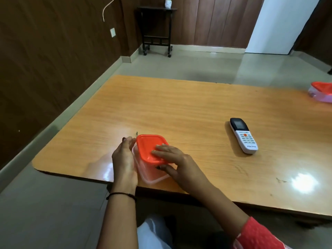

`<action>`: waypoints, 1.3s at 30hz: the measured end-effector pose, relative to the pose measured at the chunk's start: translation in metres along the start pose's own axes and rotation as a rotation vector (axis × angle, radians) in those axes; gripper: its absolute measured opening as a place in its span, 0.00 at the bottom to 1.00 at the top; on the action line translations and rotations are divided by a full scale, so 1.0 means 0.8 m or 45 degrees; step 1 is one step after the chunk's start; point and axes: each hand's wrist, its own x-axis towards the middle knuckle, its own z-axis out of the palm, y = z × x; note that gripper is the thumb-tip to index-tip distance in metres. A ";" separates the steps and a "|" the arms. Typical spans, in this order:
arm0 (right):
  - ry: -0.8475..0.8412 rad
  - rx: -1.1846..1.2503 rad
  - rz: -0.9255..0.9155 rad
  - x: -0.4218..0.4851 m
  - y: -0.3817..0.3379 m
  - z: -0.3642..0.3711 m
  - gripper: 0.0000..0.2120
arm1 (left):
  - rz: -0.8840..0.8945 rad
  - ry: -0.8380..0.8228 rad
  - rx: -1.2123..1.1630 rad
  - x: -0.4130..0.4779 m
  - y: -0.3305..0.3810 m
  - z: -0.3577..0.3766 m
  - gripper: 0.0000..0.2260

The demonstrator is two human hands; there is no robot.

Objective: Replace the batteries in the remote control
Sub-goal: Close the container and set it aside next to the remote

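A white remote control (243,135) with a black display end lies face up on the wooden table (179,105), right of centre. Near the table's front edge stands a clear plastic box (152,177) with an orange lid (147,146). My left hand (124,162) cups the box's left side. My right hand (172,160) lies with its fingers flat on the lid and its thumb under the lid's near edge. The lid sits tilted on the box. What is inside the box is hidden. No batteries are in sight.
A second clear box with an orange lid (321,91) sits at the table's far right edge. A dark side table on wheels (157,31) with a small white pot stands against the back wall. Tiled floor surrounds the table.
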 end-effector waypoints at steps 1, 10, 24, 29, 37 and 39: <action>-0.042 -0.005 -0.008 -0.002 0.002 0.000 0.22 | 0.004 0.000 -0.011 -0.003 0.001 0.001 0.09; -0.199 0.038 -0.161 -0.035 0.014 -0.005 0.23 | 0.020 -0.011 0.019 -0.001 -0.001 0.003 0.05; -0.162 0.063 0.047 -0.053 0.028 -0.008 0.30 | 0.022 -0.170 0.272 -0.005 -0.015 0.007 0.10; -0.108 0.305 0.240 -0.051 0.013 -0.023 0.22 | 0.057 -0.164 0.242 -0.005 -0.017 0.011 0.11; 0.086 0.708 0.357 -0.043 0.026 -0.023 0.17 | -0.052 -0.257 0.072 -0.005 -0.017 0.013 0.16; 0.071 0.787 0.370 -0.045 0.027 -0.025 0.23 | -0.064 -0.289 0.106 -0.008 -0.018 0.016 0.14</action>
